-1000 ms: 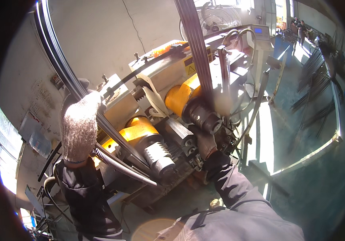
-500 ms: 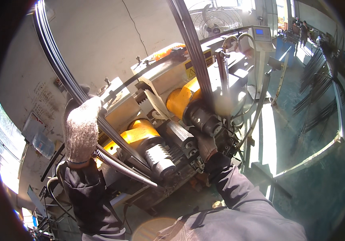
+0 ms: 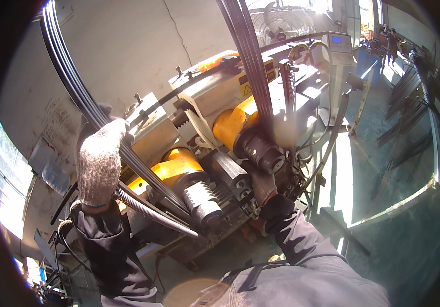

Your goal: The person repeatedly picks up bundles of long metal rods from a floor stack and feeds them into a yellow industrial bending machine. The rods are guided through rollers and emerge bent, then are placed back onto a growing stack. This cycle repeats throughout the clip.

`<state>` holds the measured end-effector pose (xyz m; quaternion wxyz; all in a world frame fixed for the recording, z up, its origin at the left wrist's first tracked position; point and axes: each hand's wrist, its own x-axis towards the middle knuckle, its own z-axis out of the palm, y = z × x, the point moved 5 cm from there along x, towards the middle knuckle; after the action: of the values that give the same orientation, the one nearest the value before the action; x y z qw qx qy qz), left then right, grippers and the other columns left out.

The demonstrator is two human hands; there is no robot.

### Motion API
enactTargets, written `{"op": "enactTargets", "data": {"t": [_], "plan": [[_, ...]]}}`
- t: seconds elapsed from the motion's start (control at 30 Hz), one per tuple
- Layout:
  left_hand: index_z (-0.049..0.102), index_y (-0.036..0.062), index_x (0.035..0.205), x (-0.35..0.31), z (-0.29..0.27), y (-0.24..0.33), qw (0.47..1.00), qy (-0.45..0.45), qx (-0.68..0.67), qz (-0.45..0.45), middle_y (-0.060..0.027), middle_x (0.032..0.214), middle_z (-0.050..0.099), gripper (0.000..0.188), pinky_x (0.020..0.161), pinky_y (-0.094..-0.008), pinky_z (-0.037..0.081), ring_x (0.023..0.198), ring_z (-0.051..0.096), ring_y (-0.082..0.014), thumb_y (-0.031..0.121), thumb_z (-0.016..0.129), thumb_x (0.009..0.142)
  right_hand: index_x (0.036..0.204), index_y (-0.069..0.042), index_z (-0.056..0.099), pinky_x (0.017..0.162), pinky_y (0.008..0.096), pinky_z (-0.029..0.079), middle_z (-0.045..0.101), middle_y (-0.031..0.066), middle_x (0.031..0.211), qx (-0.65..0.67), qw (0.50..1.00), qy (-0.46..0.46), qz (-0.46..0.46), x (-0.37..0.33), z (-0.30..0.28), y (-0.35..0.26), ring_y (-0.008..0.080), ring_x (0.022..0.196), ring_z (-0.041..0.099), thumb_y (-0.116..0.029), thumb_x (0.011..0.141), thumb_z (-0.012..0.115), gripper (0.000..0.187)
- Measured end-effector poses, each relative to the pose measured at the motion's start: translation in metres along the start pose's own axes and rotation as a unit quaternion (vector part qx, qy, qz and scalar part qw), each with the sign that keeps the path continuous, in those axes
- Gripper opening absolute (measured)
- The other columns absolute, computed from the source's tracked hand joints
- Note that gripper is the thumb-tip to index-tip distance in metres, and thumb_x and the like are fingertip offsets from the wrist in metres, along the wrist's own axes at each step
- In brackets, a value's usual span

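My left hand (image 3: 98, 166), in a pale knitted glove, is closed around a bundle of long dark metal rods (image 3: 65, 66). These run from the upper left down past the glove to the ribbed left roller (image 3: 202, 200) of a bending machine. My right hand (image 3: 262, 185), also gloved, reaches in between the steel block (image 3: 228, 171) and the dark right roller (image 3: 259, 149). Its fingers are hidden among the machine parts, so what they touch cannot be seen. A second bundle of dark rods (image 3: 248, 56) comes down from the top to the right roller.
Yellow housings (image 3: 179, 168) sit behind the rollers. A ribbed metal conduit (image 3: 153, 214) crosses below the left rods. A control box with a small screen (image 3: 336, 42) stands behind at right, near a large fan (image 3: 281, 25). Many rods (image 3: 409, 112) lie on the right-hand floor.
My left hand has shifted slightly left in the picture, still around the rods. My right hand stays at the same machine parts. The whole view has tilted a little.
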<state>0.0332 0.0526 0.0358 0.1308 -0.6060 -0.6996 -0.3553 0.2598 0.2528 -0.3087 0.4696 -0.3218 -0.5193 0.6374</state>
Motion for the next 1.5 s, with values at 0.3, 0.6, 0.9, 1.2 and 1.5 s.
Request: {"op": "enactTargets", "data": {"t": [0.3,0.6,0.9,1.2,1.5], "plan": [[0.076,0.0017,0.124,-0.003,-0.002,0.007,0.983,-0.004,0.146,0.112,-0.0187,0.11,0.081,0.021,0.095,-0.0391,0.064,0.104,0.08,-0.031,0.003,0.066,0.105,0.129,-0.003,0.077,0.105,0.0382,0.052,0.077,0.0137,0.128,-0.045,0.997,0.0,-0.055,0.005,-0.001,0.007,0.024,0.122,0.071,-0.022,0.105,0.069,0.031],[0.079,-0.001,0.125,-0.009,-0.016,-0.002,0.984,0.061,-0.095,-0.137,-0.0134,0.103,0.084,0.025,0.083,-0.0333,0.063,0.091,0.081,-0.0206,0.011,0.065,0.108,0.125,-0.004,0.079,0.1,0.0382,0.053,0.077,0.0134,0.12,-0.011,0.999,0.015,-0.044,0.015,-0.003,0.03,0.0239,0.113,0.071,-0.023,0.107,0.067,0.029],[0.079,-0.0046,0.125,-0.017,-0.028,0.009,0.982,-0.002,-0.118,-0.148,-0.0161,0.11,0.083,0.03,0.092,-0.033,0.065,0.101,0.081,-0.0214,0.019,0.065,0.112,0.128,-0.003,0.076,0.106,0.0381,0.053,0.077,0.0168,0.126,-0.113,0.988,-0.049,-0.093,0.014,-0.013,0.052,0.0304,0.12,0.072,-0.013,0.106,0.059,0.03],[0.073,-0.0097,0.133,-0.022,-0.035,-0.006,0.974,-0.01,-0.132,-0.182,-0.0207,0.121,0.08,0.039,0.098,-0.0395,0.067,0.11,0.08,-0.0296,0.019,0.074,0.106,0.131,-0.007,0.077,0.112,0.0385,0.051,0.075,0.0146,0.133,-0.227,0.959,-0.077,-0.154,0.016,-0.013,0.059,0.0289,0.128,0.07,-0.012,0.108,0.057,0.03],[0.074,-0.0113,0.125,-0.029,-0.044,-0.027,0.953,0.039,-0.146,-0.261,-0.022,0.115,0.081,0.037,0.095,-0.0391,0.069,0.101,0.082,-0.0295,0.02,0.077,0.105,0.134,-0.008,0.075,0.115,0.0397,0.051,0.074,0.0129,0.136,-0.327,0.917,-0.088,-0.211,0.013,-0.012,0.061,0.0296,0.133,0.067,-0.012,0.113,0.053,0.03]]}}
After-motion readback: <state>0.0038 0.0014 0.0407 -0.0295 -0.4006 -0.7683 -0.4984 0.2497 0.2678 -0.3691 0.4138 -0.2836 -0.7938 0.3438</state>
